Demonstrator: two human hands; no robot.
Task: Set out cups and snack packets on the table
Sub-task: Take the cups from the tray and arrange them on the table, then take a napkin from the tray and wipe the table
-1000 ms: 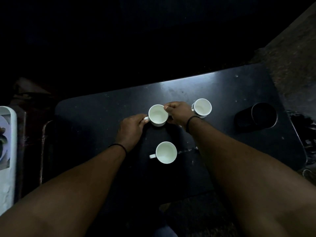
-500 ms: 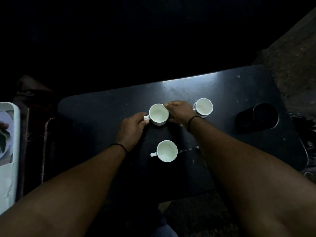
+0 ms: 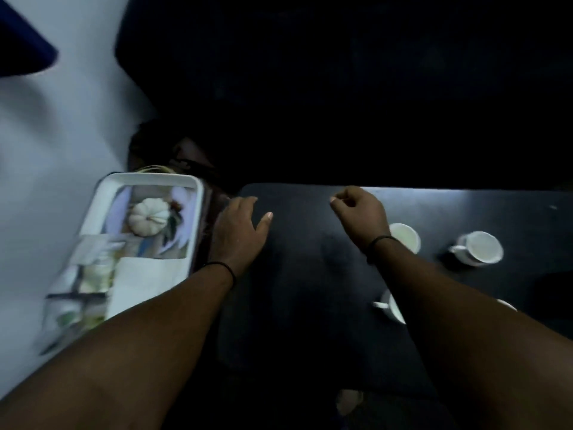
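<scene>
Three white cups stand on the dark table [image 3: 304, 305]. One cup [image 3: 406, 237] peeks out behind my right wrist, a second cup [image 3: 480, 246] stands further right, and a third cup [image 3: 392, 308] is mostly hidden under my right forearm. My left hand [image 3: 242, 231] hovers open at the table's left edge, next to a white tray [image 3: 148, 180] with a pumpkin picture. Blurred snack packets [image 3: 93, 268] lie in the tray's near part. My right hand [image 3: 359, 209] hangs over the table with fingers loosely curled, holding nothing.
The tray rests on a pale surface [image 3: 46, 150] to the left of the table. Dark, unlit space lies beyond the table's far edge. A small pale object [image 3: 348, 400] sits low, near the table's front.
Both hands let go of the middle cup and moved left toward the tray. The view swung left, so the cups now sit at the right and the tray is in full sight.
</scene>
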